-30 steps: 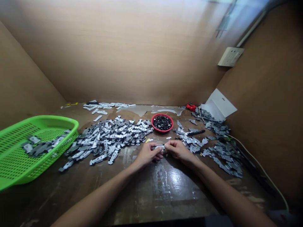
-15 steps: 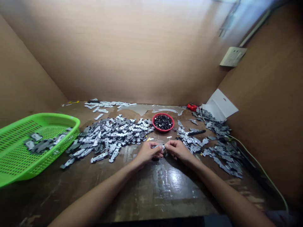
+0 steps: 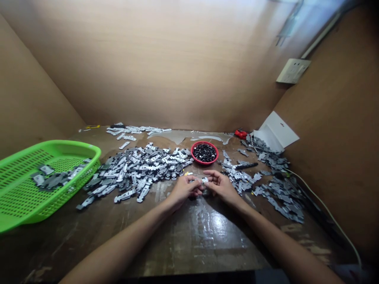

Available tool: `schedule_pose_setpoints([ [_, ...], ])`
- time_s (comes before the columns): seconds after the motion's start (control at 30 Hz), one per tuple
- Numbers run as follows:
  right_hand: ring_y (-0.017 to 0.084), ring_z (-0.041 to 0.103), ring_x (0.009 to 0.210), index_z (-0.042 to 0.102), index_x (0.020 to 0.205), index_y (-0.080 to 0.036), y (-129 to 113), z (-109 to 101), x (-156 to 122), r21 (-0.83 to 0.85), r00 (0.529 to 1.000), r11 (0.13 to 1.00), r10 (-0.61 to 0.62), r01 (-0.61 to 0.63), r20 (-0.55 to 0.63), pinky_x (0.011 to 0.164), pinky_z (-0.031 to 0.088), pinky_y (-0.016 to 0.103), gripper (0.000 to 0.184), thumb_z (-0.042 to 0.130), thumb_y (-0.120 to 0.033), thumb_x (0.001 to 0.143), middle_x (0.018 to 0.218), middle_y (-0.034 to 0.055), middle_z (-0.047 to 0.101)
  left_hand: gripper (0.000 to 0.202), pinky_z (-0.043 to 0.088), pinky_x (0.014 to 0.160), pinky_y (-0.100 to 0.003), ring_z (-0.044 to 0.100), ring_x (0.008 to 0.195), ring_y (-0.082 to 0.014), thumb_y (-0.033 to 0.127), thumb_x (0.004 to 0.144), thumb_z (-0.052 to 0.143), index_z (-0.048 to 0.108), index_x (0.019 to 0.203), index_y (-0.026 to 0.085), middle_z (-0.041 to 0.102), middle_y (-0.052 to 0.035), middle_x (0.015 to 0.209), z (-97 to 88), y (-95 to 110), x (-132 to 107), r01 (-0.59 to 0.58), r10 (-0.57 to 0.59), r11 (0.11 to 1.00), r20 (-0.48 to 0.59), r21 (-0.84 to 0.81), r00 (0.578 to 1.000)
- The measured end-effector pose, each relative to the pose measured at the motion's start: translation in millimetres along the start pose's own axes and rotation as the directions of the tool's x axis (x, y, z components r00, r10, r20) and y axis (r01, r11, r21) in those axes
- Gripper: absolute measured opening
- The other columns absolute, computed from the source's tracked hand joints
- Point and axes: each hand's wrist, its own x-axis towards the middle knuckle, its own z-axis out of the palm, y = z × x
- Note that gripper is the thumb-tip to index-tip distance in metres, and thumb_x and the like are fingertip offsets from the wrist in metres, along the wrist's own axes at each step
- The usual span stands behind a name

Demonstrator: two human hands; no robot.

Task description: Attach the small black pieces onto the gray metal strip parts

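Note:
My left hand (image 3: pixel 185 190) is closed in a pinch on a small grey-and-white car-shaped part (image 3: pixel 204 180), mostly hidden by the fingers. Facing it, my right hand (image 3: pixel 221 188) has its fingers apart, the index finger raised and the thumb tip beside the part's right end. Just beyond the hands, a red bowl (image 3: pixel 192 152) holds many small black pieces (image 3: pixel 205 152). To the left spreads a large pile of similar grey-and-white car-shaped parts (image 3: pixel 142 167). Flat grey parts (image 3: pixel 281 197) lie heaped on the right.
A green basket (image 3: pixel 96 156) with several parts inside stands at the left. White strips (image 3: pixel 139 130) lie along the back wall. At the right are a black pen-like tool (image 3: pixel 245 165), a red object (image 3: pixel 241 134), a folded white card (image 3: pixel 278 132) and a pale cable (image 3: pixel 328 207).
My right fingers have spread from a pinch, and the index finger has lifted away. More of the part's right end shows. My left hand keeps its grip in nearly the same place.

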Motion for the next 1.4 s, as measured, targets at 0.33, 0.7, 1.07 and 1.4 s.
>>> schedule_pose_setpoints([
  [0.33, 0.006, 0.047, 0.055, 0.050, 0.120, -0.018, 0.5, -3.7, 1.4, 0.018, 0.996, 0.999, 0.032, -0.033, 0.081, 0.048, 0.040, 0.019, 0.049, 0.063, -0.030, 0.074, 0.080, 0.0007, 0.053, 0.029, 0.038, 0.047, -0.015, 0.057, 0.051, -0.0074, 0.038, 0.069, 0.065, 0.061, 0.075, 0.010, 0.065, -0.0067, 0.068, -1.5, 0.2, -0.8, 0.004, -0.004, 1.000, 0.025, 0.011, 1.000],
  [0.7, 0.008, 0.047, 0.047, 0.060, 0.077, -0.014, 2.4, -5.4, -0.1, -0.092, 0.990, 0.988, 0.129, -0.124, 0.050, 0.047, 0.041, 0.020, 0.031, 0.057, -0.044, 0.076, 0.055, -0.0019, 0.053, 0.027, 0.041, 0.047, -0.017, 0.057, 0.049, -0.0083, 0.037, 0.069, 0.064, 0.062, 0.074, 0.011, 0.065, -0.0048, 0.064, -0.5, -1.2, -1.9, -0.022, 0.019, 0.992, 0.030, 0.122, 0.999],
  [1.07, 0.009, 0.050, 0.045, 0.058, 0.079, -0.014, 4.6, -1.9, 0.6, -0.074, 0.987, 0.984, 0.162, -0.161, 0.011, 0.044, 0.043, 0.020, 0.035, 0.056, -0.049, 0.075, 0.054, -0.0019, 0.054, 0.029, 0.042, 0.047, -0.018, 0.057, 0.048, -0.0096, 0.037, 0.067, 0.067, 0.061, 0.076, 0.010, 0.064, -0.0049, 0.061, 0.6, -3.9, 2.1, -0.025, 0.027, 0.989, -0.012, 0.148, 1.000],
  [1.4, 0.007, 0.041, 0.044, 0.056, 0.071, -0.014, 1.2, -4.3, -1.8, -0.137, 0.996, 0.988, 0.083, -0.077, 0.041, 0.043, 0.033, 0.018, 0.030, 0.060, -0.044, 0.074, 0.053, -0.0033, 0.049, 0.031, 0.043, 0.049, -0.018, 0.060, 0.052, -0.0101, 0.039, 0.068, 0.066, 0.060, 0.076, 0.010, 0.066, -0.0076, 0.067, 3.1, -0.1, -2.1, -0.036, 0.036, 0.990, 0.005, 0.138, 0.999],
])
